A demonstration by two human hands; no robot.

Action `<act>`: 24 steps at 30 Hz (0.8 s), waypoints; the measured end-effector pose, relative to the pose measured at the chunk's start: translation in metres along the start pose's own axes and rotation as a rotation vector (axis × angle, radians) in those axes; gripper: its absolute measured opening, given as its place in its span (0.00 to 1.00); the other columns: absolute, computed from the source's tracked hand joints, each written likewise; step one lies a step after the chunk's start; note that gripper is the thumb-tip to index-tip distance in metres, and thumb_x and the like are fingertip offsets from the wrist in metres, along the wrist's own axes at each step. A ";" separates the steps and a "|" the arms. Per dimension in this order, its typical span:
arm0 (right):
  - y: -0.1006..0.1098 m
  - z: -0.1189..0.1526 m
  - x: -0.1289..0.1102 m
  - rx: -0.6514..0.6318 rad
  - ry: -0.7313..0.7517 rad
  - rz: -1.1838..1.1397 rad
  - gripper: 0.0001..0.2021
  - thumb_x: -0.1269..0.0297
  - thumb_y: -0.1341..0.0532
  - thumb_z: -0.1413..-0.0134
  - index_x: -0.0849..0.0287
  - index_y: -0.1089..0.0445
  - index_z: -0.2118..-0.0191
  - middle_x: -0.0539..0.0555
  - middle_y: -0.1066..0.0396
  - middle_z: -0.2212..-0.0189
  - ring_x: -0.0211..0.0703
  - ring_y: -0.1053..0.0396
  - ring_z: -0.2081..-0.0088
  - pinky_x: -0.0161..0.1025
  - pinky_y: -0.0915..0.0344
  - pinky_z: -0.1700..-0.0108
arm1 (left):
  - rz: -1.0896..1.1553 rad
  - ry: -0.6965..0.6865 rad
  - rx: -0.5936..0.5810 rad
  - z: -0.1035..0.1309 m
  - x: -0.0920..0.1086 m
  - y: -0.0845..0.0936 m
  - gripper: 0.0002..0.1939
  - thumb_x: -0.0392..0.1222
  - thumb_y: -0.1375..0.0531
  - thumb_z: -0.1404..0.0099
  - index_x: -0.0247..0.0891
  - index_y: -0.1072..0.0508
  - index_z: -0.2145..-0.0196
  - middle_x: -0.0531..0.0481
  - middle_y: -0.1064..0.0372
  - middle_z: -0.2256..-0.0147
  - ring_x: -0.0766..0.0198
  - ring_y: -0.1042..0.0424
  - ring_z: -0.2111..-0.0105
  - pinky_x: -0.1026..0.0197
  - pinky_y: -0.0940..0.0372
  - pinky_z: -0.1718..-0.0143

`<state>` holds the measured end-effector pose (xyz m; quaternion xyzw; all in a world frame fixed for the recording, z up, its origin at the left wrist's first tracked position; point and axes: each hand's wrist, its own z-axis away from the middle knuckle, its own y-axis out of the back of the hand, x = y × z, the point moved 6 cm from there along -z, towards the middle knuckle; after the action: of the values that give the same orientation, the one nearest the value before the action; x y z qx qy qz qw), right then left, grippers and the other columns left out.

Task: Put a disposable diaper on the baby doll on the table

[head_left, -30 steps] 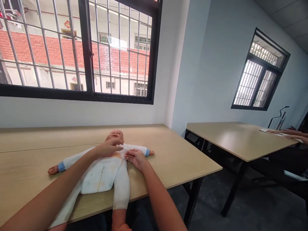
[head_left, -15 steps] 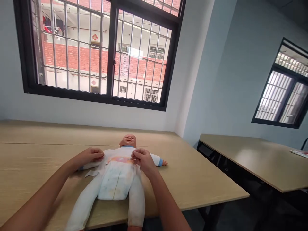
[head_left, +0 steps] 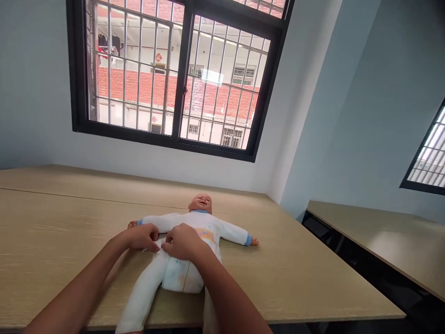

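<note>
A baby doll [head_left: 229,231] in a white suit with blue cuffs lies on its back, arms spread, legs toward me. Around its hips is a white diaper [head_left: 182,276] with a coloured waistband and a line down the front. My left hand [head_left: 143,237] is closed at the diaper's left side, thumb and fingers pinched on its white edge. Close beside it, my right hand [head_left: 181,241] reaches across the doll's belly, fingers pinched on the same side of the diaper. Both hands hide the tab and part of the waistband.
The doll rests on a wooden table [head_left: 285,273] whose near edge runs beneath its legs. A barred window [head_left: 179,93] is in the wall behind. Across a dark gap to the right stands a second table [head_left: 389,236].
My right hand has moved from the diaper's right side across to its left side, next to my left hand. The view has turned a little left.
</note>
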<state>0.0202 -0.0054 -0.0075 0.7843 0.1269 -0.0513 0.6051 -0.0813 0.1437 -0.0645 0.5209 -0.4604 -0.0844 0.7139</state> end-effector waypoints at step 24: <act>-0.023 -0.025 0.022 -0.082 -0.098 -0.081 0.21 0.74 0.34 0.67 0.56 0.50 0.90 0.60 0.30 0.81 0.69 0.27 0.57 0.69 0.38 0.49 | 0.856 -0.062 -0.377 0.002 0.028 -0.023 0.05 0.39 0.32 0.53 0.36 0.24 0.80 0.52 0.36 0.82 0.67 0.40 0.78 0.63 0.43 0.73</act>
<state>0.0330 0.0267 -0.0278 0.7494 0.1306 -0.1088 0.6399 -0.0587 0.1160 -0.0675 0.1426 -0.6317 0.1202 0.7525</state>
